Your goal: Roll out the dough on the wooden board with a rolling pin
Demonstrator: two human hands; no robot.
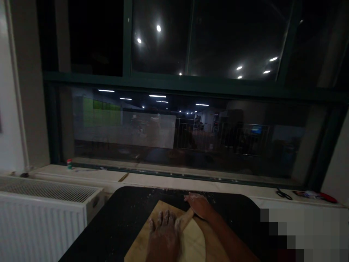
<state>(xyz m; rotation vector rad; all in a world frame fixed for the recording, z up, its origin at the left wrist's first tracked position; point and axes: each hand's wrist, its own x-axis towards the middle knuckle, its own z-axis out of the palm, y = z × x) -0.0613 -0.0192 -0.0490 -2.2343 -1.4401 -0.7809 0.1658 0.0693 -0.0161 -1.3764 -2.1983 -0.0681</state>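
Observation:
My left hand [165, 236], dusted with flour, lies palm down with its fingers stretched forward and apart. Beneath its thumb side runs a wooden rolling pin [187, 219], slanting up to the right. My right hand [198, 204], also floury at the fingertips, is closed over the pin's far end. A pale, flat sheet of dough [194, 238] with a rounded edge spreads under and beside the pin. The dough lies on a wooden board [139, 245], set at an angle on a black table [109, 222]. My left palm's underside is hidden.
Behind the table runs a white windowsill [160, 181] below a dark window. On it are a small red-capped bottle [69, 163] and black scissors [284, 194]. A white radiator [43, 214] stands at the left. Flour specks dot the tabletop.

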